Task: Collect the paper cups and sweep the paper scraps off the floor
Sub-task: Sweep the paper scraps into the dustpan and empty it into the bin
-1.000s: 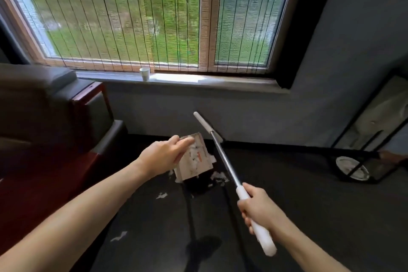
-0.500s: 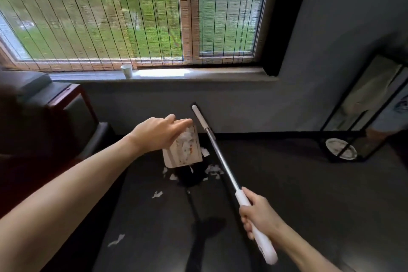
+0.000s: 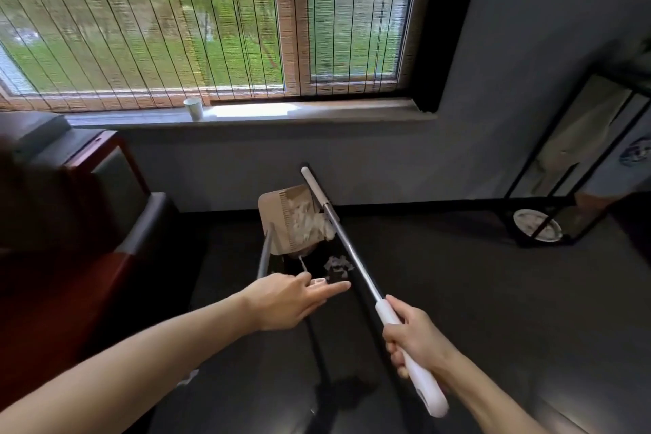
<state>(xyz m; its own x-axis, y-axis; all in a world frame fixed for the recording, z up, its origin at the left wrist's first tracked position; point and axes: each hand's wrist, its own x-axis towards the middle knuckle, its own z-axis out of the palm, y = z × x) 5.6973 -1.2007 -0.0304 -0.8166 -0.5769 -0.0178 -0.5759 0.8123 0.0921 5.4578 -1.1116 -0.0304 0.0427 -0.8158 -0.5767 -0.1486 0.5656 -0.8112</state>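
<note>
**A:** Where is the person's left hand [image 3: 292, 299]?

**B:** Low in the middle, on the top end of the handle of the dustpan [image 3: 278, 222]. Its fingers curl over that end and the index finger is stretched out to the right. A beige cap [image 3: 318, 281] shows just beside the knuckles.

**A:** And the pan itself?

**B:** Farther off, near the foot of the grey wall [image 3: 493, 116], tipped up on its handle. It is beige, and a heap of white paper scraps [image 3: 308, 224] lies inside it.

**A:** The right hand [image 3: 415, 342]?

**B:** Wrapped around the white grip of the broom [image 3: 355, 257], at the near right. The metal pole slants away to the far left and passes just right of the dustpan. The broom's head cannot be made out.

**A:** Any paper on the floor [image 3: 440, 292]?

**B:** A small cluster of loose scraps [image 3: 338, 264] lies between dustpan and pole, just beyond the left index finger. A single scrap [image 3: 190, 377] lies near the left forearm.

**A:** Cups?

**B:** One white paper cup [image 3: 193, 108] stands upright on the window sill [image 3: 317, 114], far and left of centre, well apart from both hands.

**A:** Anything else around?

**B:** A dark red sofa [image 3: 70, 257] fills the left side. At the far right is a black metal stand [image 3: 510, 218] with a white plate [image 3: 537, 230] at its base.
</note>
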